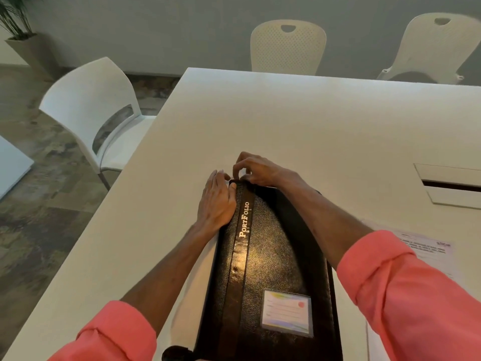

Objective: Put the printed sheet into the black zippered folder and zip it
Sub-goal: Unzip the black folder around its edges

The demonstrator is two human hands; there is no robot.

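**Fingers pinched at the folder's far corner, sheet not yet inside**

The fingers of the right hand curl into a tight pinch at the far left corner of the black folder, at about 12 o'clock from the wearer. What they pinch is hidden under the fingertips; it is probably the zip pull, but the view does not confirm this. The left hand lies flat and spread, palm down, against the folder's left spine edge at about 11 o'clock. It grips nothing and appears to brace the folder.

The folder lies closed on the white table, its long axis running away from the wearer. The word "PortFolio" reads along the spine strip, and a label window sits near the front. The printed sheet lies flat on the table at about 3 o'clock, just beside the folder and partly covered by the right sleeve.

Risks, as judged from this arrangement:

- **Folder slips.** A pull along the zip could slide or turn the folder if the flat left hand presses too lightly.
- **Zip jams.** The slider could snag where the track rounds the corner, or bite the cover's edge.
- **Sheet is disturbed.** The right forearm, swinging with the zip, could drag, crease or push the sheet towards the table edge.
- **Sheet is left out.** The sheet is still outside, so any closing now would be premature.
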